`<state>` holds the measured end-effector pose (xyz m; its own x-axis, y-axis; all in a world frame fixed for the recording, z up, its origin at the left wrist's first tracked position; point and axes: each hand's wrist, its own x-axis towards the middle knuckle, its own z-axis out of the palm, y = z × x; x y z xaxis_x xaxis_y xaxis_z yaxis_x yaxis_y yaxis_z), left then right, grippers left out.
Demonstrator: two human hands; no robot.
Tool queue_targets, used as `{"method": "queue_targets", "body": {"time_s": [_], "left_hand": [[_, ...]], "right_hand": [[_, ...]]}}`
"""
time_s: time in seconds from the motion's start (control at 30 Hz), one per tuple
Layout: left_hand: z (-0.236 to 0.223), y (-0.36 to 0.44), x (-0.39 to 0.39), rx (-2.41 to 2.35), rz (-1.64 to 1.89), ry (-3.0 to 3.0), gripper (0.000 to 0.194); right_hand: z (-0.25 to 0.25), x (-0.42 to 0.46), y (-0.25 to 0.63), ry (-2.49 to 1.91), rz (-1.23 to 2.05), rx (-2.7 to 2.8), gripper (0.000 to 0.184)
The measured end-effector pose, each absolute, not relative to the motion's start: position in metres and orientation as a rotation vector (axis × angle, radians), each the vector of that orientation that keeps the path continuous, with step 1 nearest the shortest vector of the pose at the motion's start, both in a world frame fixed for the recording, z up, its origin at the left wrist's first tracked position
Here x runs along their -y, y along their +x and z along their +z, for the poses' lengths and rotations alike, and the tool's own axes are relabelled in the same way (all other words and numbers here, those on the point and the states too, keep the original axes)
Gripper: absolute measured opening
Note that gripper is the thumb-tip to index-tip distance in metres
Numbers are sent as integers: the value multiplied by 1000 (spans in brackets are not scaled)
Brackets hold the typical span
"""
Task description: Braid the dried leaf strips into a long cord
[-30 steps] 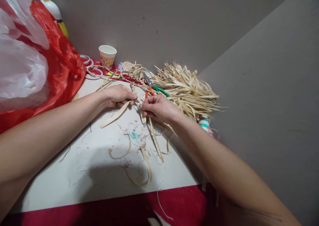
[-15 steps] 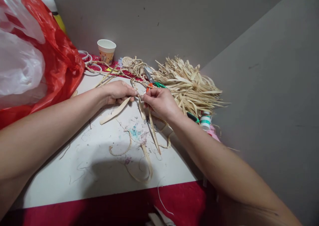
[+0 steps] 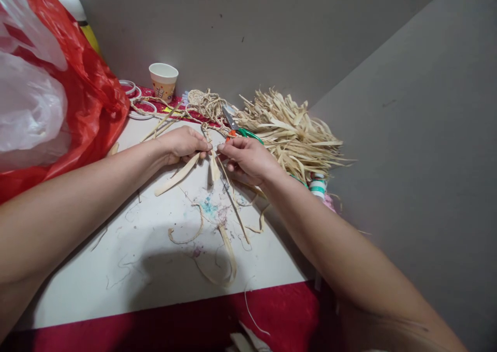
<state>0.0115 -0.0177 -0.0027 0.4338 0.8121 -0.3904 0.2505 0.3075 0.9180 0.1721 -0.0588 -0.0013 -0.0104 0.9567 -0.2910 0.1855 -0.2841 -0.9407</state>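
My left hand (image 3: 181,144) and my right hand (image 3: 247,158) meet over a white board (image 3: 147,269), fingertips almost touching. Both are closed in a pinch on pale dried leaf strips (image 3: 182,174) that join a braided cord (image 3: 207,129) running back toward the wall. Loose strip ends (image 3: 236,209) hang down from my right fingers onto the board. Just behind my right hand lie scissors (image 3: 238,129) with orange and green handles.
A heap of dried strips (image 3: 291,132) lies at the back right. A paper cup (image 3: 163,81) and white rings (image 3: 134,101) stand by the wall. Red and clear plastic bags (image 3: 58,93) fill the left. A tape roll (image 3: 318,186) sits at the board's right edge.
Both hands stayed together at the braid. My right hand shifted its pinch slightly, and the strip ends under it swung a little to the left.
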Motion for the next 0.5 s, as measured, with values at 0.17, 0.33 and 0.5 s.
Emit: {"method": "queue_targets", "body": {"time_s": [0.17, 0.33, 0.5], "left_hand": [[-2, 12, 19, -1140, 515, 1317, 30], [-4, 12, 17, -1121, 510, 1296, 26], [-4, 12, 18, -1137, 492, 1328, 26]], "right_hand": [[1, 60, 176, -1531, 1529, 1221, 14], [11, 64, 186, -1579, 1439, 1222, 16], [6, 64, 187, -1561, 1489, 1193, 15]]}}
